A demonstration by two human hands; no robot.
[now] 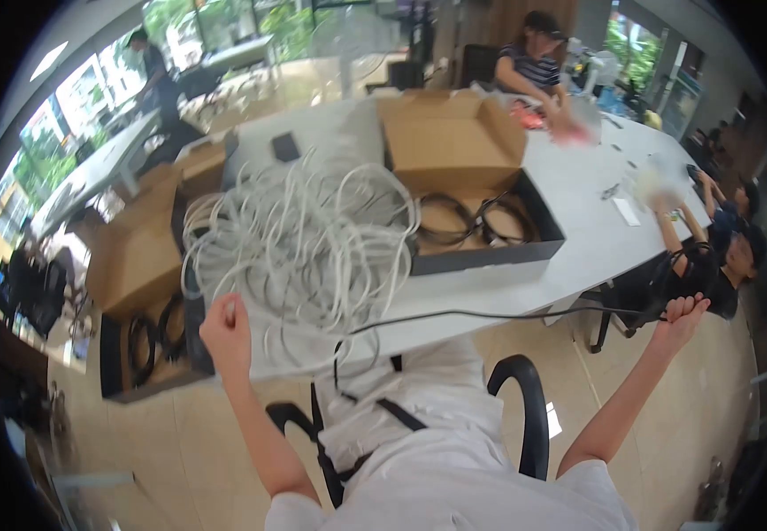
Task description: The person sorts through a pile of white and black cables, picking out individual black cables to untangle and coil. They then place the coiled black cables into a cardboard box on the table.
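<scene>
A black cable (490, 313) stretches from my lap across the table's front edge to my right hand (682, 320), which is closed on it far out to the right. My left hand (226, 326) is closed at the front edge of the tangle, left of centre; what its fingers hold, if anything, is too small to make out. A large tangle of white cables (313, 239) lies on the table. Behind it to the right, an open cardboard box (490, 261) holds coiled black cables (445, 219). Another open box (140, 265) with black coils stands at the left.
A dark phone-like object (285, 147) lies on the white table (569, 190) behind the tangle. Across the table a person in a striped shirt (534, 66) handles something red. More people sit at the right. A chair armrest (534, 416) is beside my lap.
</scene>
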